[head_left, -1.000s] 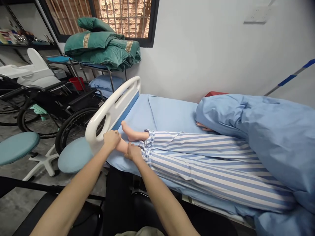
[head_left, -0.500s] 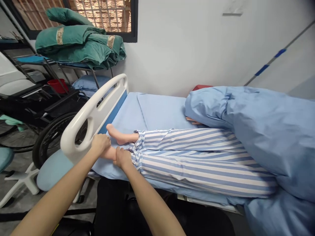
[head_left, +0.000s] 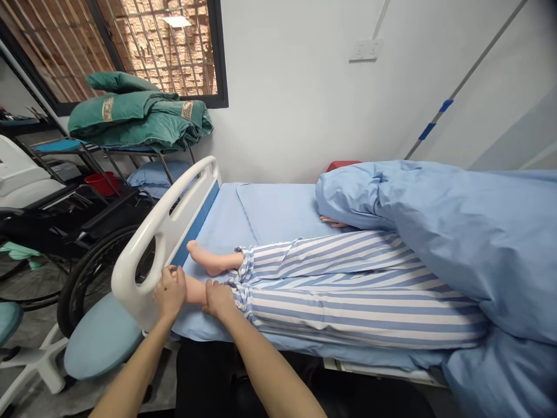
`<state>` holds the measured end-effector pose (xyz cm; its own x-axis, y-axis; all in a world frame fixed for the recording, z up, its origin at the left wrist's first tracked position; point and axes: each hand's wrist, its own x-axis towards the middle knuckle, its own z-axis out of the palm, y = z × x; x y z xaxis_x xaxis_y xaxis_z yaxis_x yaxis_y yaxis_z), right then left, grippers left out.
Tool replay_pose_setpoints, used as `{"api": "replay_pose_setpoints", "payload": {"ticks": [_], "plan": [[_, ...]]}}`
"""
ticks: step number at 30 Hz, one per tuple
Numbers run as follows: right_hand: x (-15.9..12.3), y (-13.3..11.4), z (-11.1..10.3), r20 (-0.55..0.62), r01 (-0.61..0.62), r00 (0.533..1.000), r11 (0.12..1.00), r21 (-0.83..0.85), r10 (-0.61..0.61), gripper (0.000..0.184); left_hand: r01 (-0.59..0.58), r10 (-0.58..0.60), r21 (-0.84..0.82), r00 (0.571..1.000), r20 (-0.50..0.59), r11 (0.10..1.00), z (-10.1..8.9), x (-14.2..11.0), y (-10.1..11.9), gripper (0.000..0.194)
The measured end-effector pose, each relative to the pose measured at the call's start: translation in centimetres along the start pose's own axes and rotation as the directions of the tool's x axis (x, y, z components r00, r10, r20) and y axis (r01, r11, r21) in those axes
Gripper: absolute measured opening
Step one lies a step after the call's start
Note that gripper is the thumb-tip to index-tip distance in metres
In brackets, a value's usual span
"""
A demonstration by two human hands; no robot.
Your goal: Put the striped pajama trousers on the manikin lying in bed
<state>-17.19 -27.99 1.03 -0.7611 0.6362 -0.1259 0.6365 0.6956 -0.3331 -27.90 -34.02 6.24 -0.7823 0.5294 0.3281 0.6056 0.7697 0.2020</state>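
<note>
A manikin in blue-and-white striped trousers (head_left: 348, 290) lies on a hospital bed with a light blue sheet (head_left: 270, 209). My left hand (head_left: 170, 291) is wrapped round the near foot, close to the white footboard (head_left: 161, 232). My right hand (head_left: 219, 298) grips the near ankle (head_left: 195, 290) at the trouser cuff. The far foot (head_left: 206, 258) lies bare on the sheet. A light blue duvet (head_left: 435, 232) covers the upper body.
A wheelchair (head_left: 87, 232) and a round blue stool (head_left: 98, 342) stand left of the footboard. A folded green quilt (head_left: 139, 116) rests on a metal rack under a barred window. The white wall runs behind the bed, and a red object (head_left: 343, 165) peeks out there.
The view shifted right and then tilted up. Both hands stayed on the near foot and ankle, with the left hand sliding lower round the foot.
</note>
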Motion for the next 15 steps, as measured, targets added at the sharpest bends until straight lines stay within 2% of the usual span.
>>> {"api": "replay_pose_setpoints", "payload": {"ticks": [3,7,11,15], "plan": [[-0.2,0.1,-0.3,0.003,0.013,1.000,1.000,0.000,-0.013,0.069,-0.054,0.055,0.015,0.998,-0.020,0.998,0.0,-0.9,-0.9,0.046],[-0.3,0.0,-0.5,0.002,0.009,1.000,1.000,0.002,-0.009,0.069,-0.207,0.200,0.236,0.978,0.056,0.949,-1.5,-0.4,-1.4,0.049],[-0.4,-0.3,-0.6,-0.003,-0.011,1.000,1.000,0.006,0.011,0.068,-0.440,0.381,0.323,0.895,0.230,0.838,-3.3,1.4,-1.0,0.048],[-0.3,-0.3,-0.4,-0.016,-0.007,1.000,1.000,-0.005,0.007,0.067,-0.537,0.420,0.316,0.829,0.371,0.782,-4.1,2.7,0.2,0.042]]}}
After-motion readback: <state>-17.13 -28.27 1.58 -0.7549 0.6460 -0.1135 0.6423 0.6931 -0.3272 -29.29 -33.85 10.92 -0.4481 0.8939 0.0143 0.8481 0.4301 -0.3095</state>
